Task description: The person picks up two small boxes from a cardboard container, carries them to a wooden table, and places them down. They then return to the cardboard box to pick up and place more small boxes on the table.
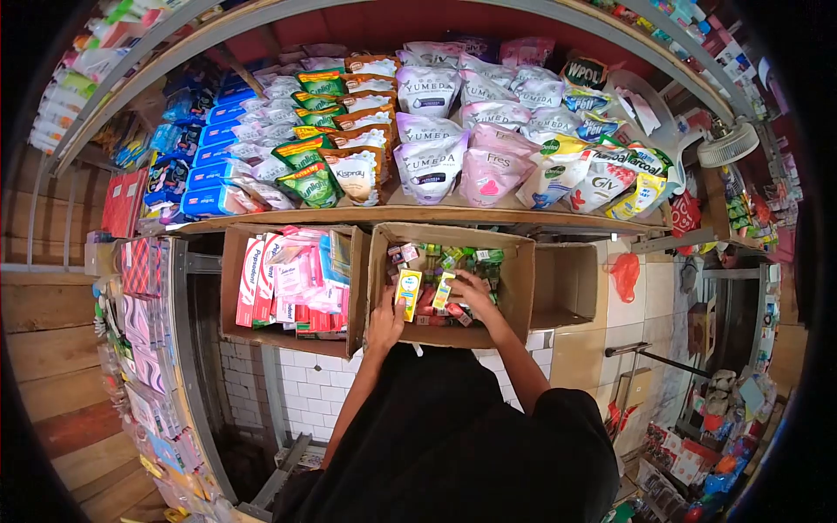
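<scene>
My left hand [385, 322] is closed on a small yellow and white box [407, 296], held upright at the left inside of an open cardboard carton [514, 288]. My right hand [476, 296] reaches into the same carton from the right. Its fingers close on a second yellow and white box [443, 291], which leans slightly. Around and beneath both hands lie several small boxes in green, pink and red. The fingers of my left hand are partly hidden behind the box.
Another carton [359, 292] on the left holds Pepsodent boxes [253, 283] and pink packets [301, 275]. A third carton [567, 283] stands at the right. Behind, a wooden shelf [384, 215] carries rows of refill pouches [431, 161]. Goods hang along both sides.
</scene>
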Motion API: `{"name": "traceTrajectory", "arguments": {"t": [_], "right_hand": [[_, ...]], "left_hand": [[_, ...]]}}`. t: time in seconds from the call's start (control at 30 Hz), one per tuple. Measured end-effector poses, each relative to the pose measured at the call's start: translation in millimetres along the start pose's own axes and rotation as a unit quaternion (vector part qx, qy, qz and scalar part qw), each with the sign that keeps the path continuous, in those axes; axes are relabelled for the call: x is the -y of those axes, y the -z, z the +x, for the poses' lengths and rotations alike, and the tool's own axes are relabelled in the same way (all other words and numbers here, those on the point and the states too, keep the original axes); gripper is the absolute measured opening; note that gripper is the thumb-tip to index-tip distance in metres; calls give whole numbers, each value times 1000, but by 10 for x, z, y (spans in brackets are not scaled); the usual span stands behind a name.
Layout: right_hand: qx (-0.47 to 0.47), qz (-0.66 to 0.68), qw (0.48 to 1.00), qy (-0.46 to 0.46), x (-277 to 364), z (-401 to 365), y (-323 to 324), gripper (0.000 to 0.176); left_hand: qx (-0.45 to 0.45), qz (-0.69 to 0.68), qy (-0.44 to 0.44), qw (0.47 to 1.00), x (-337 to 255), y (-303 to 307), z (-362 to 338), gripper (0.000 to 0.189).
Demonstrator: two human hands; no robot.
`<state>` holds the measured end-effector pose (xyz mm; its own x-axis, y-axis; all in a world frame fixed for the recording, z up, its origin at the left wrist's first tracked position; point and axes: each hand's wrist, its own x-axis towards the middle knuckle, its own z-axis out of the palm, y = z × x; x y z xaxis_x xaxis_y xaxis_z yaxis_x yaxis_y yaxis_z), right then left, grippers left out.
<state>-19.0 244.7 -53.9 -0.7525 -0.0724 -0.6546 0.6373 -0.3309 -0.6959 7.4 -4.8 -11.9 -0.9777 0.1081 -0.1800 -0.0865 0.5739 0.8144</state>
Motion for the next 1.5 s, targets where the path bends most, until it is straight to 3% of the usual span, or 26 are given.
{"name": "traceTrajectory", "arguments": {"t": [0.13,0.33,0.37,0.63,0.9,1.1,1.5], "right_hand": [[-16,8,1000,3,16,-227,-237,48],[15,31,999,37,94,-622,-523,35],[15,33,998,42,107,-683,-574,35],[82,30,992,91,150,-1104,-1025,44],[182,-28,982,52,189,-1296,-1438,43],[290,-83,953,18,298,-1209,-1638,44],[448,-234,857,-95,240,-1356,-2003,45]], "left_hand": [[8,-35,-15,999,-12,40,-17,44],[-9,-135,-48,990,13,123,-90,44],[-3,-202,-24,979,-42,164,-148,43],[11,-326,8,945,12,510,-657,38],[-78,-416,11,906,-84,829,-1274,47],[-156,-423,61,891,-296,914,-1655,52],[-397,-489,114,768,-509,161,-2408,56]]}}
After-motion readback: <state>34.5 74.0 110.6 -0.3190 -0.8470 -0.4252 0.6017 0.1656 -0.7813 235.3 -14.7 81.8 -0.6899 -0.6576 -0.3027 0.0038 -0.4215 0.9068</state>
